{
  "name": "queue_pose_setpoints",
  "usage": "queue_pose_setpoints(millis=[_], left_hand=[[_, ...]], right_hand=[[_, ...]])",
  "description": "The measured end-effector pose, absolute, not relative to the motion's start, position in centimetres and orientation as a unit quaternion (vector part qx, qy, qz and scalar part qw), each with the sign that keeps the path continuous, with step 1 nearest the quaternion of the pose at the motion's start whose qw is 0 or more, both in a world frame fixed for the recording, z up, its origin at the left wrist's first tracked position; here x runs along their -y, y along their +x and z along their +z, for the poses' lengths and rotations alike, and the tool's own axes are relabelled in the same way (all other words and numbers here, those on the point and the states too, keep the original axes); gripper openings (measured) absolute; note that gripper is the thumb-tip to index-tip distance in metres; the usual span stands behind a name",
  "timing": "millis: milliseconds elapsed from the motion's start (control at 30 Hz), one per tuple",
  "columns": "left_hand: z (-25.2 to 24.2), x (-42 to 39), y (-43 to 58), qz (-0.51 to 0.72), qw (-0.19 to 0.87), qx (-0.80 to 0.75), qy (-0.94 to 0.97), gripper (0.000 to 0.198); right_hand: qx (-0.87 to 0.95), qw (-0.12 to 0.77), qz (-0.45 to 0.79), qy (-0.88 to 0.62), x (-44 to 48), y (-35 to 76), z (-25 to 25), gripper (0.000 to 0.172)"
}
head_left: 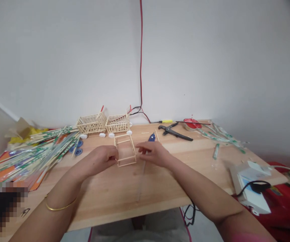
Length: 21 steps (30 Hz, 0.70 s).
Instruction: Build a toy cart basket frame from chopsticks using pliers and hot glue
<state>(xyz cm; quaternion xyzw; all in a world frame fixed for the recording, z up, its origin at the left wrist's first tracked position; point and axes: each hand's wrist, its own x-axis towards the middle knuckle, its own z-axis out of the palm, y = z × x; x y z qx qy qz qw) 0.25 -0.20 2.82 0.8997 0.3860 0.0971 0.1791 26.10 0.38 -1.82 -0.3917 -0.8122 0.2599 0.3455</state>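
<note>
In the middle of the wooden table sits a small open box frame of thin wooden sticks (126, 157). My left hand (103, 158) pinches its left side between thumb and fingers. Beside its right edge, my right hand (155, 153) hovers with thumb and fingers apart, holding nothing I can see. Partly under that hand lies a blue glue gun (152, 137), and a clear glue stick (140, 188) runs toward the table's front edge. Behind the frame stand two stick-built carts (91, 124) with white wheels.
Packs of wooden sticks (34, 158) and blue wheels (78, 152) cover the left. Black cutters (176, 132), a yellow-handled screwdriver (167, 121) and a red dish (192, 123) lie at the back. Torn wrappers (225, 136) and a white box with a cable (250, 188) are on the right.
</note>
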Motion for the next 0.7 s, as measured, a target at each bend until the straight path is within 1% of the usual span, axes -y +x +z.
queue_pose_setpoints(millis=[67,100,133,167,200,367,567,700], left_hand=[[2.8,0.2,0.2,0.098,0.181,-0.414,0.886,0.005],[2.8,0.2,0.2,0.099,0.184,-0.423,0.882,0.002],[2.8,0.1,0.1,0.100,0.189,-0.429,0.878,0.002],[2.8,0.1,0.1,0.100,0.196,-0.432,0.875,0.005],[2.8,0.1,0.1,0.099,0.203,-0.433,0.873,0.007],[2.5,0.0,0.0,0.091,0.222,-0.426,0.872,0.009],[2.0,-0.2,-0.1,0.107,0.221,-0.423,0.872,0.009],[2.1,-0.3,-0.1,0.115,0.225,-0.438,0.863,0.009]], right_hand=[[0.774,0.362,0.217,-0.472,-1.6,27.8,-1.3,0.022],[0.745,0.356,0.187,-0.533,-2.2,28.8,-1.1,0.022],[0.709,0.326,0.154,-0.607,-2.9,29.8,-1.0,0.022],[0.678,0.265,0.138,-0.672,-3.5,30.7,-1.0,0.023],[0.666,0.242,0.136,-0.693,-4.0,31.5,-1.2,0.024],[0.645,0.160,0.160,-0.730,-5.4,32.5,-2.6,0.031],[0.635,0.098,0.160,-0.749,-6.5,31.9,-2.6,0.021],[0.626,0.072,0.134,-0.765,-6.4,32.2,-2.0,0.022]])
